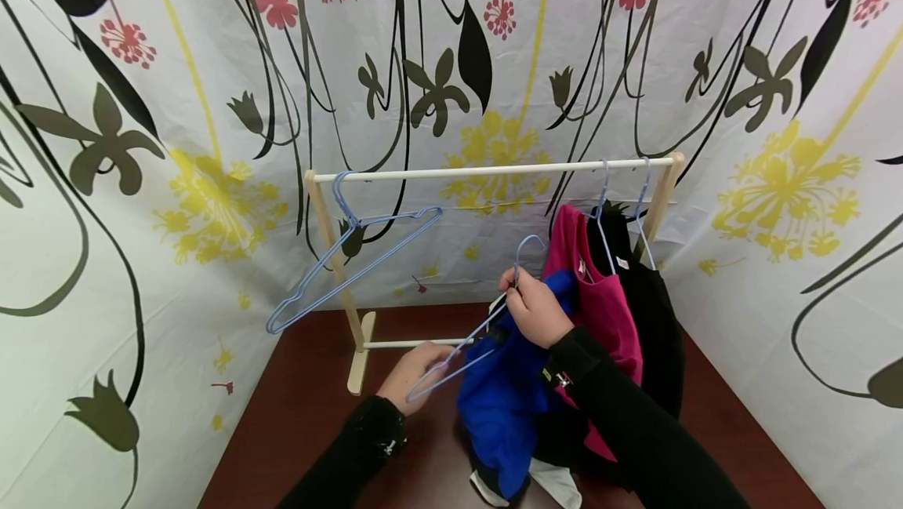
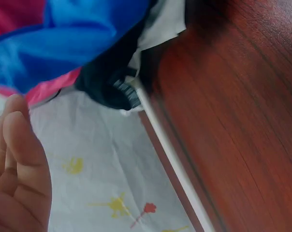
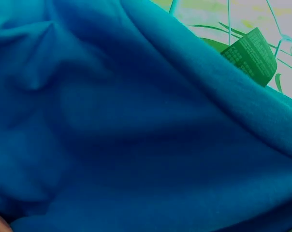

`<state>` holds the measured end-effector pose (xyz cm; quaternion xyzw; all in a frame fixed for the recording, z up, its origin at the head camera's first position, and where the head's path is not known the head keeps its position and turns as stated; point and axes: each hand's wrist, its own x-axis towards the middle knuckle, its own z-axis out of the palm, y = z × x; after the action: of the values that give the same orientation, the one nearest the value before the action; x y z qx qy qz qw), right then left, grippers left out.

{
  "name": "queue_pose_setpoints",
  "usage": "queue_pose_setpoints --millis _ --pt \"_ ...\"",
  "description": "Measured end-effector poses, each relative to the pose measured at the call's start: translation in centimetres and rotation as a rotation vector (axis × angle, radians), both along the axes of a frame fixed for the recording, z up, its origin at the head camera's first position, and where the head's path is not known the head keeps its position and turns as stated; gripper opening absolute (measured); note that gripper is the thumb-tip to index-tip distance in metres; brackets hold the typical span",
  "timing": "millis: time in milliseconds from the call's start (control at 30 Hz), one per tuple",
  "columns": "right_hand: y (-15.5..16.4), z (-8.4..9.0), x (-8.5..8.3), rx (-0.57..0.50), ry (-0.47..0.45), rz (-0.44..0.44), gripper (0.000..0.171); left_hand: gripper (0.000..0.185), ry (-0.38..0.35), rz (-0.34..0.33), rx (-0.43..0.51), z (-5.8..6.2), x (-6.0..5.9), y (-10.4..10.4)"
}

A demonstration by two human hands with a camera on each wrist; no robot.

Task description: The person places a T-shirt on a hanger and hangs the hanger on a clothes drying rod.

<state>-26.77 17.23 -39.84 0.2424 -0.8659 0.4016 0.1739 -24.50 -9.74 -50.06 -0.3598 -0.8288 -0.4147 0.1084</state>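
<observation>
My right hand (image 1: pixel 539 313) grips a light blue wire hanger (image 1: pixel 451 375) just below its hook. A blue garment (image 1: pixel 504 407) hangs from the hanger's right side, while the left arm of the hanger sticks out bare. Beside that bare end is my left hand (image 1: pixel 415 377), its fingers extended and nothing in its grasp in the left wrist view. Blue cloth (image 3: pixel 136 121) fills most of the right wrist view, with a printed label (image 3: pixel 252 57) at its edge; the right hand is mostly hidden there.
A wooden rack (image 1: pixel 494 170) stands on the dark red table (image 1: pixel 268 415). At its left hangs a bare blue hanger (image 1: pixel 355 223); at its right hang a pink garment (image 1: pixel 610 313) and a black garment (image 1: pixel 659 336). A flower-patterned curtain (image 1: pixel 395 101) surrounds the table.
</observation>
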Motion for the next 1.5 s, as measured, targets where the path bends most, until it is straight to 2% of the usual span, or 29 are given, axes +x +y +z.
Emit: queue_pose_setpoints --millis 67,133,233,333,467,700,833,1033,1367,1500 --pt "-0.1 -0.2 0.1 -0.014 -0.001 -0.002 0.016 0.027 0.11 -0.007 -0.005 -0.7 -0.2 0.8" --pt "-0.3 -0.4 0.1 -0.028 -0.002 0.003 0.016 0.029 0.151 0.0 -0.01 -1.2 -0.1 1.5" --pt "-0.5 -0.5 0.2 -0.035 0.003 0.009 0.015 0.026 0.098 0.049 -0.065 -0.8 0.7 2.3" --pt "-0.4 -0.7 0.3 -0.04 0.013 -0.009 0.016 0.014 0.027 0.084 -0.128 -0.3 1.5 2.5" --pt "0.0 -0.7 0.2 -0.041 0.035 -0.056 0.017 0.003 -0.042 0.089 -0.116 0.1 2.5 1.9" --pt "0.9 -0.5 0.1 -0.03 0.06 -0.106 0.017 0.016 -0.196 0.077 -0.037 0.6 2.8 -0.2" --pt "1.2 -0.4 -0.1 -0.023 0.09 -0.115 0.017 0.018 -0.235 0.112 -0.093 1.2 2.7 -1.4" --pt "2.0 -0.5 -0.5 -0.002 0.122 -0.157 0.017 0.021 -0.155 0.156 -0.244 2.4 3.1 -2.7" --pt "2.5 -0.4 -0.3 0.031 0.132 -0.179 0.018 0.018 -0.055 0.154 -0.303 3.6 3.5 -3.8" --pt "2.4 -0.3 -0.1 0.032 0.129 -0.169 0.018 0.025 0.034 0.209 -0.344 4.1 3.7 -3.9"
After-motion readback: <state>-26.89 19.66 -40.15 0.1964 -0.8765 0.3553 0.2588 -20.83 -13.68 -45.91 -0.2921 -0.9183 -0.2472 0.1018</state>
